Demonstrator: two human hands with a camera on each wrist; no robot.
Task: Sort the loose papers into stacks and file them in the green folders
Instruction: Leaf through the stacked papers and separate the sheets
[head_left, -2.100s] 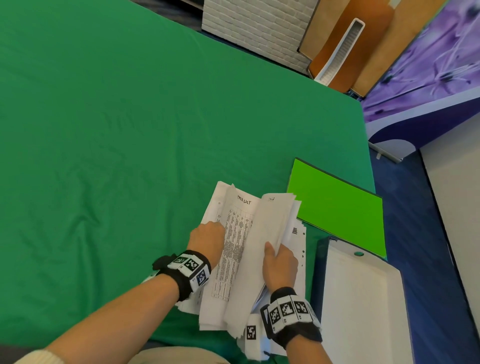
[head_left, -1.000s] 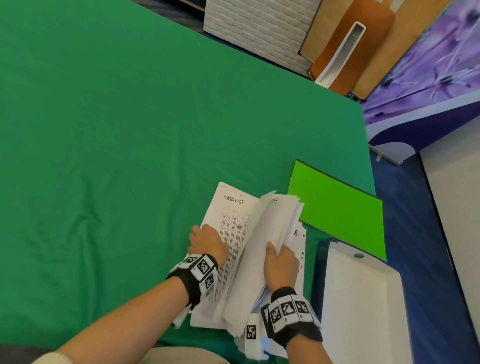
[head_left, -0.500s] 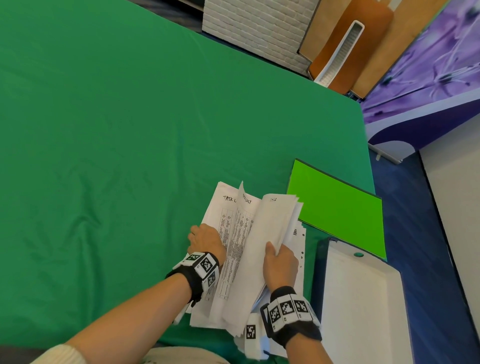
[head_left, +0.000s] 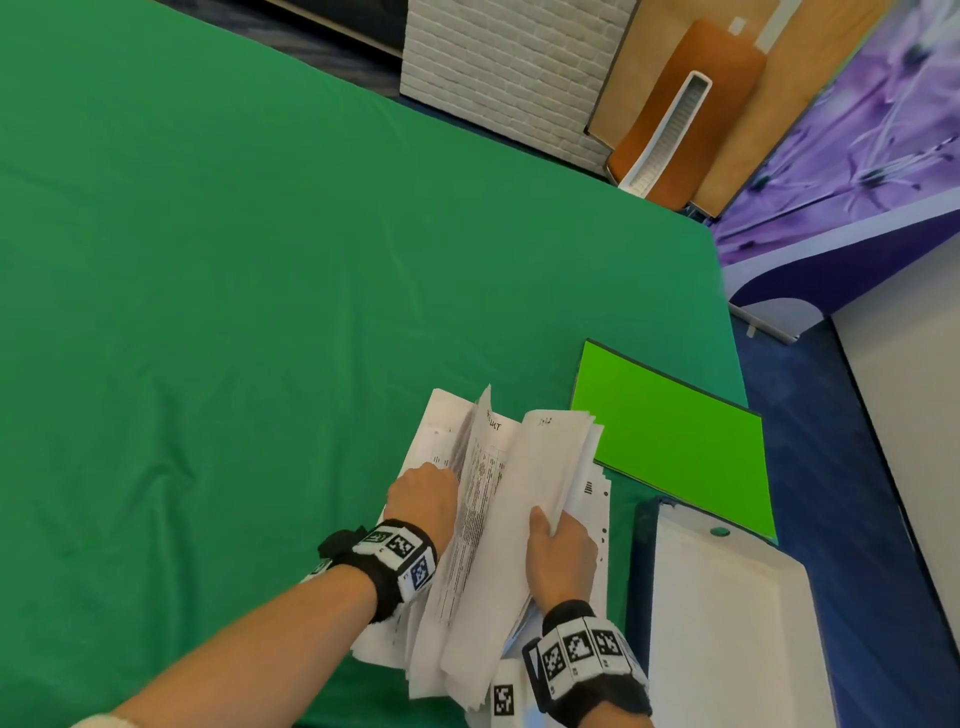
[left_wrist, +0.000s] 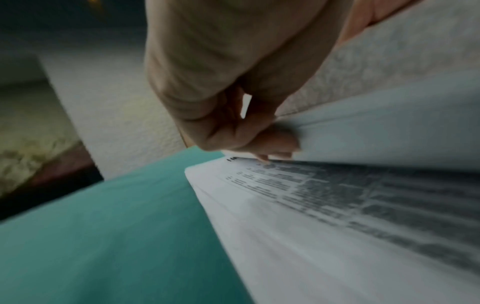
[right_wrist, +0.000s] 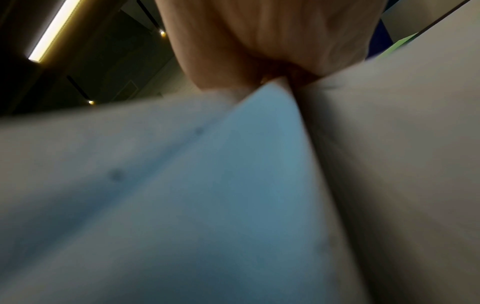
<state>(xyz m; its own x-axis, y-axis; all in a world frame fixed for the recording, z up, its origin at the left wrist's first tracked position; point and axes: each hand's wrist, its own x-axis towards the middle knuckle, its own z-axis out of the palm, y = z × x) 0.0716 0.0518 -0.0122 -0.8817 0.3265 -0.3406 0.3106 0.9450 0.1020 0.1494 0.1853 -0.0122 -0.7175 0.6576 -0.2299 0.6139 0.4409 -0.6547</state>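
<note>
A pile of loose printed papers (head_left: 483, 525) lies near the front edge of the green table. My left hand (head_left: 423, 493) pinches the edge of one sheet (left_wrist: 363, 142) and lifts it off the flat sheets (left_wrist: 311, 205) below. My right hand (head_left: 558, 551) grips a raised bundle of sheets (head_left: 540, 478), thumb on top; in the right wrist view the blurred paper (right_wrist: 207, 185) runs into the hand (right_wrist: 272, 45). A bright green folder (head_left: 675, 441) lies shut on the table just right of the papers.
A white box lid or tray (head_left: 727, 623) sits at the front right, past the folder. The green cloth table (head_left: 234, 286) spreads left and far. A white brick panel (head_left: 509, 67) and boards lean behind the table's far edge.
My left hand has turned sheets from the right bundle over to the left one by one; now another sheet stands lifted in its fingers. The right hand has kept its hold.
</note>
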